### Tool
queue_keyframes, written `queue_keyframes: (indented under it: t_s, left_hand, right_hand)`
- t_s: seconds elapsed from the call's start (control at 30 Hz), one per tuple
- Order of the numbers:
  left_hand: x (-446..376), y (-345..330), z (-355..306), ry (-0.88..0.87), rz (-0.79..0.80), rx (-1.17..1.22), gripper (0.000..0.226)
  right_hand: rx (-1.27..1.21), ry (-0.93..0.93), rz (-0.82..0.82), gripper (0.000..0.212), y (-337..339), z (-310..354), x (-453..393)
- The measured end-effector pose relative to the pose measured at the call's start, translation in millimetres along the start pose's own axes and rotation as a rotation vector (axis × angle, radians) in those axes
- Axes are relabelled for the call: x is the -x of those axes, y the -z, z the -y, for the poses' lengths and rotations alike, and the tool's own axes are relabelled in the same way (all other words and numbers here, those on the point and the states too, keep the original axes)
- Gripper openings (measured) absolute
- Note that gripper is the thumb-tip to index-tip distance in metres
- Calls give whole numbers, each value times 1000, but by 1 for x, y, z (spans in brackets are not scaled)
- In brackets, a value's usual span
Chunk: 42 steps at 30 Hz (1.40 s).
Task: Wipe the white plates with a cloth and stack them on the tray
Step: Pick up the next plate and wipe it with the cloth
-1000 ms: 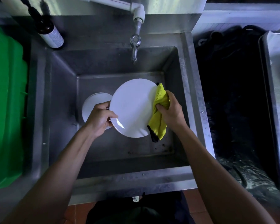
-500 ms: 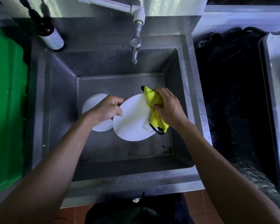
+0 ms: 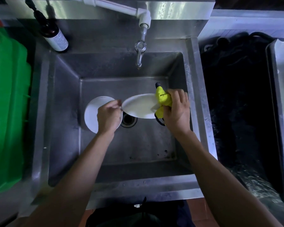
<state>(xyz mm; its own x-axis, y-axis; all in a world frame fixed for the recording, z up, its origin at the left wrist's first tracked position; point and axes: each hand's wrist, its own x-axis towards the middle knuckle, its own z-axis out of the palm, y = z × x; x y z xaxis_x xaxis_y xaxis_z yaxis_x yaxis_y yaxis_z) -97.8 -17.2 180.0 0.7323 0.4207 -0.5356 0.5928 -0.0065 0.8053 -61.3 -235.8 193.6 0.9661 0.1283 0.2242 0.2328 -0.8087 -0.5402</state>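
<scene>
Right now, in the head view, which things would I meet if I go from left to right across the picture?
Green plastic container → dark bottle with white label → white plate lying in the steel sink → left hand → tilted white plate → yellow cloth → right hand → black plastic sheet.

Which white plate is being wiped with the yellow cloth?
The tilted plate on the right, held up over the drain: the right hand presses the yellow cloth on its edge. The other plate lies untouched, partly under the left hand.
</scene>
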Motion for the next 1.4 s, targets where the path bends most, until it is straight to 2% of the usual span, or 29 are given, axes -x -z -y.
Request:
queue_keyframes:
  t_s: [0.03,0.1,0.2,0.27,0.47,0.57,0.77,0.9,0.97,1.03,1.17,1.27,1.4]
  left_hand:
    - [4,-1,4,140,-16,112,16]
    - [12,-7,4,346,80,301,11]
    - [14,-19,-9,497,228,564,48]
    - [12,-28,-22,542,225,635,55]
    - [9,-35,-38,616,182,802,25]
    - [9,-31,-36,611,191,858,19]
    - [15,-25,-29,468,217,794,31]
    - [23,-20,-29,413,237,759,35]
    - [28,-21,-29,401,228,743,34]
    - [34,-22,-30,382,236,744,28]
    - [45,-27,-32,290,270,732,24]
    - [53,-31,-36,256,262,756,23]
    - [67,-39,-42,214,241,811,24]
  right_hand:
    - [5,-2,-12,39,0,0,1]
    - [13,5,-35,41,-1,0,2]
    - [22,59,-77,41,-4,1,6]
    - [37,95,-89,37,-7,1,10]
    - [51,135,-67,32,-12,0,27]
    - [63,145,9,38,-8,-3,37]
    - [65,156,238,63,4,-3,48]
    - [-127,-38,371,63,14,7,42]
    - [-252,-144,378,56,19,12,34]
    - [-309,-160,382,51,25,16,26]
    - [-350,-70,400,46,31,20,22]
    - [-363,20,352,44,33,26,25]
    - [-213,85,327,42,31,33,25]
